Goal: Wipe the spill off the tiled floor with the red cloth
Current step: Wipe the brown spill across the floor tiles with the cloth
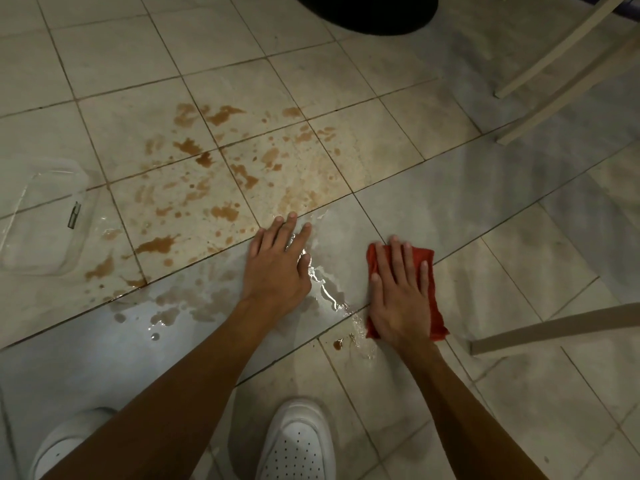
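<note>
A brown spill (221,188) lies in splashes and drops across several pale floor tiles (519,278), left of centre. A clear wet streak (327,289) runs between my hands. The red cloth (431,292) is folded flat on the floor at the spill's right edge. My right hand (398,296) presses on it with straight, spread fingers. My left hand (277,265) rests flat on the wet tile to the left of the cloth, fingers straight, holding nothing.
A clear plastic container (41,216) lies on the floor at the far left. Pale chair legs (554,64) stand at the upper right and another leg (554,330) at the right. A black round base (367,12) is at the top. My white shoes (298,441) are below.
</note>
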